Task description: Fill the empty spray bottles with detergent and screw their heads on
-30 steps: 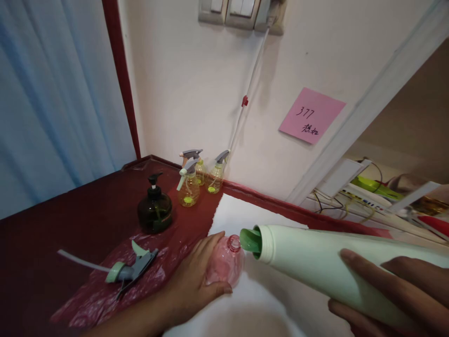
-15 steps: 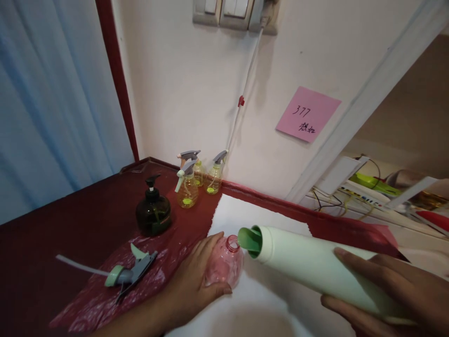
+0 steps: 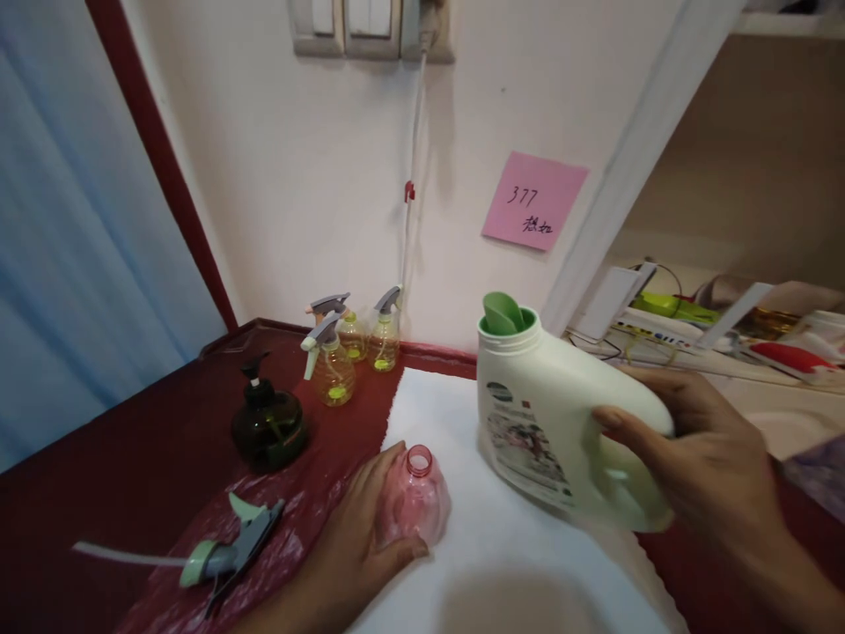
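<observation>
**Left hand** (image 3: 349, 528): at near centre, fingers and thumb in a wide curve around the **pink bottle** (image 3: 415, 511), a clear plastic body with an open neck. The bottle sits tilted on the **white sheet** (image 3: 422, 414), its mouth facing up and toward the far side.

**Right hand** (image 3: 700, 440): at right, in a firm, wide grip on the **white jug** (image 3: 534, 414), fingers across its upper side. The jug stands tilted above the sheet, just right of the pink bottle. Whether it touches the sheet cannot be told. A labelled face points toward the viewer, and a **green spout** (image 3: 502, 314) sits open in its neck.

**Table** (image 3: 79, 475): dark red, the sheet lying on its right part.

**Red bag** (image 3: 277, 546): crumpled plastic at near left, under a **spray head** (image 3: 231, 555) with a trailing tube.

**Pump bottle** (image 3: 268, 427): dark, at left of centre.

**Spray bottles** (image 3: 334, 374): three, upright, at the far edge by the wall.

**Pink note** (image 3: 534, 201): stuck to the wall, handwritten.
</observation>
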Demonstrator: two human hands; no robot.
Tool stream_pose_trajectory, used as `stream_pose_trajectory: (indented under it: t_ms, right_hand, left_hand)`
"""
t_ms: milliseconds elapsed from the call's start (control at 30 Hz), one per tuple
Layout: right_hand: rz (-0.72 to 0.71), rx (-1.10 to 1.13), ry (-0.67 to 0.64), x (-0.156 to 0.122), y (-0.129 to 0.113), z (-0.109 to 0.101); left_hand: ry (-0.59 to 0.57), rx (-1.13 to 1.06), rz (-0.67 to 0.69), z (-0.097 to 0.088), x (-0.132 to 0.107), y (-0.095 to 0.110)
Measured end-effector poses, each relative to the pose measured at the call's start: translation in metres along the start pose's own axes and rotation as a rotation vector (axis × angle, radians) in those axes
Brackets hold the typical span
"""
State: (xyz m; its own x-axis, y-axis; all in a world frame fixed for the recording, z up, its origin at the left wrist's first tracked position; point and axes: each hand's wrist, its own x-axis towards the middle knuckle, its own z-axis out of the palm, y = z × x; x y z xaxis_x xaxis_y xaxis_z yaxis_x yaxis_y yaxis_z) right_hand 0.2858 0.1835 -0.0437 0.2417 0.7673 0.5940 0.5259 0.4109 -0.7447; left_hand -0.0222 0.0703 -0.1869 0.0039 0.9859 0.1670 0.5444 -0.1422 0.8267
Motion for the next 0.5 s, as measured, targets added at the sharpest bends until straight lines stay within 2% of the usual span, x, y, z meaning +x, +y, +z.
stream_pose_trajectory:
  t_ms: [67, 200, 333, 500]
  right_hand:
    - [0.127, 0.192, -0.005, -0.003, 0.009, 0.018]
    - [0.214, 0.436, 0.027, -0.014, 0.023, 0.055]
    - [0.239, 0.480, 0.050, -0.028, 0.027, 0.083]
    - [0.229, 0.463, 0.004, -0.032, 0.029, 0.092]
  left_hand:
    - [0.005, 0.013, -0.008, -0.001, -0.001, -0.004]
    - [0.009, 0.028, 0.024, -0.003, -0.001, -0.010]
    - [0.010, 0.045, 0.099, -0.002, 0.001, -0.016]
    - [0.003, -0.011, 0.168, 0.001, 0.006, -0.025]
